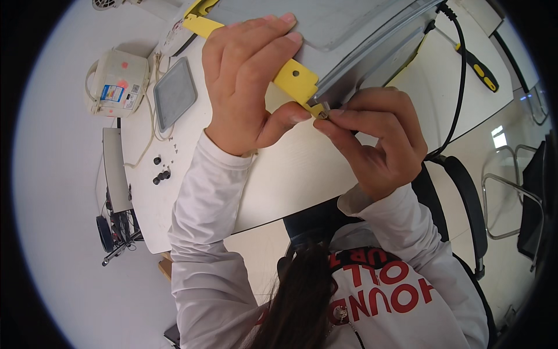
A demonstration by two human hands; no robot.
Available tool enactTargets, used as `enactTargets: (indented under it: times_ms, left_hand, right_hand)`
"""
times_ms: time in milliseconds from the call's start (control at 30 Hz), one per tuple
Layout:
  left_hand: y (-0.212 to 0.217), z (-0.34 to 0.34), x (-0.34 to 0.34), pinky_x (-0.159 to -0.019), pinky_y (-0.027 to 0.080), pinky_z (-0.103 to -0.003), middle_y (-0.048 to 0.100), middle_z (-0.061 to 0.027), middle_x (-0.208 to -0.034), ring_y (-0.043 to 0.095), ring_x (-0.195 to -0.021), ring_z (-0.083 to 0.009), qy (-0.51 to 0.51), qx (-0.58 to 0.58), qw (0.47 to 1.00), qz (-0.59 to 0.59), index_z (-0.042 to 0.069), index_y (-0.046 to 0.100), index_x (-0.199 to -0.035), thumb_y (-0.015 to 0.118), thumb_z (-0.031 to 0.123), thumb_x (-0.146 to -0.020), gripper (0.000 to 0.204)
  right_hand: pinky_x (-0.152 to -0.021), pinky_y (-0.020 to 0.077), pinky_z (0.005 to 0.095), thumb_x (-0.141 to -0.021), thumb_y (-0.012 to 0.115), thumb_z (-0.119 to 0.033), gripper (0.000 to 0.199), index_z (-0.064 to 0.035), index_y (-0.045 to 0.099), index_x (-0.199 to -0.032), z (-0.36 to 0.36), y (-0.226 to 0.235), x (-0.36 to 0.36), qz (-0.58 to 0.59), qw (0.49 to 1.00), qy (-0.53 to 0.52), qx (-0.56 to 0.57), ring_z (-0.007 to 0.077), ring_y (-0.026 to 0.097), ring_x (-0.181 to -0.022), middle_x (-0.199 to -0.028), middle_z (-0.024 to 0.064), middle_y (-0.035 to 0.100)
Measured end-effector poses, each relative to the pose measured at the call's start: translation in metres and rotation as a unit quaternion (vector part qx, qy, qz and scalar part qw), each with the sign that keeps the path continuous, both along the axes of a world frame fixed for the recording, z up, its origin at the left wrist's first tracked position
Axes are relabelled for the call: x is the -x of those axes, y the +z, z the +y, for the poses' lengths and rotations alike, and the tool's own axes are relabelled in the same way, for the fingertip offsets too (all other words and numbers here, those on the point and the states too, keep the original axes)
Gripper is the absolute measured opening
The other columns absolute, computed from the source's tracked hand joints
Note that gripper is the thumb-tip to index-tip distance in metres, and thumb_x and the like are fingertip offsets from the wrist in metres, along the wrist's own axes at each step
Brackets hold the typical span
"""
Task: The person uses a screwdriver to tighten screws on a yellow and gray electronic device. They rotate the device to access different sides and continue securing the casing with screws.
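Observation:
A grey metal appliance casing (pixel 349 23) with a yellow edge panel (pixel 295 80) stands tilted at the far side of the white table. My left hand (pixel 250 75) lies over the yellow panel, its fingers on the casing's top and its thumb below the edge, gripping it. At the panel's right corner, my right hand (pixel 381 131) pinches a small metal piece (pixel 324 114) between thumb and index finger. The piece touches or nearly touches the corner; its exact kind is too small to make out.
A grey tray (pixel 175 93) and several black round feet (pixel 161 177) with tiny screws lie on the left. Beyond stands a cream appliance (pixel 119 83) with a cord. At right are a black-and-yellow screwdriver (pixel 481 71), a hanging black cable (pixel 463 75) and a chair (pixel 468 203).

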State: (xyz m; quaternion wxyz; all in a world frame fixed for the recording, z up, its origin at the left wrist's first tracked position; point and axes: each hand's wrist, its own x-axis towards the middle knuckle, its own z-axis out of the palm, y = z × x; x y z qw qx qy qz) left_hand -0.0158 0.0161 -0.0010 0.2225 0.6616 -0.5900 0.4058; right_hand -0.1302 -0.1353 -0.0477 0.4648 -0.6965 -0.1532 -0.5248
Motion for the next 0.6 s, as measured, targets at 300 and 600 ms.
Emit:
enactTargets:
  times_ms: [300,600]
  left_hand:
    - [0.0019,-0.0012,0.0029,-0.089,0.038,-0.041,0.062,-0.0132,-0.117,0.057,-0.101,-0.0304,0.005,-0.005,1.0,0.005,0.004,0.057,-0.113,0.051,0.058,-0.088,0.06]
    - [0.001,-0.0021,0.0014,-0.087,0.038,-0.04,0.062,-0.0124,-0.117,0.057,-0.1,-0.0294,0.001,-0.002,1.0,-0.002,0.005,0.057,-0.114,0.053,0.058,-0.087,0.06]
  right_hand:
    - [-0.055,0.0469,0.0277,-0.062,0.085,-0.004,0.031,-0.0069,0.066,-0.086,0.0045,-0.0015,-0.0001,0.019,0.999,-0.008,-0.034,0.019,0.058,-0.067,-0.082,0.0047,0.06]
    - [-0.054,0.0469,0.0276,-0.063,0.084,-0.002,0.032,-0.0083,0.068,-0.09,0.0013,-0.0079,-0.0013,0.008,0.999,0.013,-0.042,0.0182,0.058,-0.067,-0.083,0.004,0.061]
